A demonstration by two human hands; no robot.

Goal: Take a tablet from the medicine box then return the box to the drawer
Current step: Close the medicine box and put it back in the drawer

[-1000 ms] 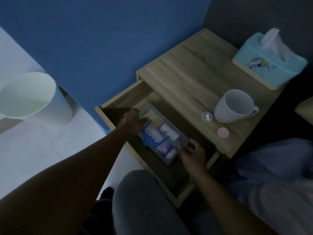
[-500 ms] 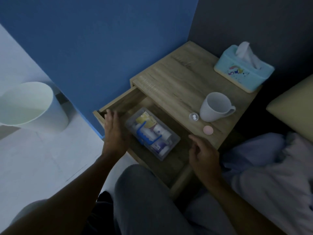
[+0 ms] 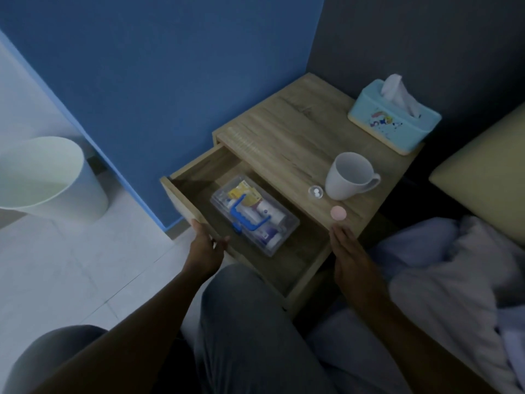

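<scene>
The clear medicine box [image 3: 255, 214] with a blue handle lies inside the open wooden drawer [image 3: 301, 277] of the nightstand. My left hand [image 3: 206, 245] rests on the drawer's front panel, thumb hooked over its top edge. Over the drawer's right front corner, my right hand [image 3: 345, 245] hovers flat with fingers extended and holds nothing. On the nightstand top, a small clear cap with white tablets [image 3: 315, 191] sits next to a pink round tablet or lid [image 3: 338, 213].
A white mug [image 3: 349, 174] and a light blue tissue box [image 3: 393, 123] stand on the nightstand top [image 3: 284, 129]. A white waste bin [image 3: 42, 177] stands on the floor at left. My knees are below, with bedding and a pillow to the right.
Both hands have let go of the medicine box, which now lies in the drawer. My left hand moved to the drawer front; my right hand drew back to the drawer's right corner.
</scene>
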